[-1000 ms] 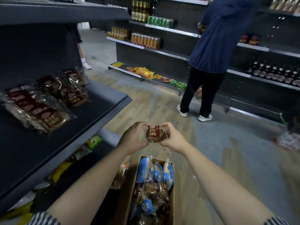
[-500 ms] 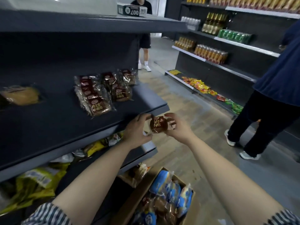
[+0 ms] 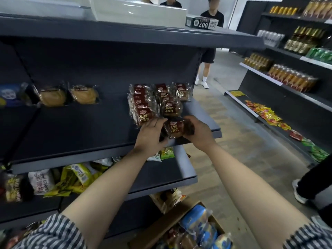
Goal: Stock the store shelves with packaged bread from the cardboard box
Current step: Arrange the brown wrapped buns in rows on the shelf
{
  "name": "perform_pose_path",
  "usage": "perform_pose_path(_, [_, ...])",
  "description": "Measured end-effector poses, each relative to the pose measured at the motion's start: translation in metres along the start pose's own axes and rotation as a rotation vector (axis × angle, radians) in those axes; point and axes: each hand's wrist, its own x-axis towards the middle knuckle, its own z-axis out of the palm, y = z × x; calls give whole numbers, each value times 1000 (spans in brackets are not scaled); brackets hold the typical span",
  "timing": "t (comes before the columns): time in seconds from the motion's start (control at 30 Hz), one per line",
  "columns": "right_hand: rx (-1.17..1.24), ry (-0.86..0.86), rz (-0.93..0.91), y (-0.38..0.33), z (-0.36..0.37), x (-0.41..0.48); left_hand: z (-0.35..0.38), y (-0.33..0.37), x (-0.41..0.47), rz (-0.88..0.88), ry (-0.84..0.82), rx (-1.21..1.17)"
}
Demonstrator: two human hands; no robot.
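The left hand and right hand grip one small brown bread packet from either side, holding it at the front edge of the dark shelf, just before the stocked packets of the same kind. It seems not yet set down. Only a few short rows are stocked, and the cardboard box below holds many more packs, so most of the work remains.

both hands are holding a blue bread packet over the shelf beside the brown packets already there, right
Not quite. In the head view the bread packet held by the left hand and right hand is dark brown, not blue; blue packets lie in the cardboard box. It is over the shelf, beside the brown packets already stocked.
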Motion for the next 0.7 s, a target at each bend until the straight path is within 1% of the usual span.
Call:
perform_pose_path(0.13, [-13,-4,-32,3,8,13,5,-7,9,-7,18,127])
perform_pose_path(0.23, [-16,-38,-45,9,13,23,7,-6,16,18,17,271])
perform_pose_path(0.4, [-125,-2,-49,21,17,39,8,-3,30,-16,-69,478])
perform_pose_path(0.7, [-165,31,-46,32,31,65,9,-8,55,-56,-144,632])
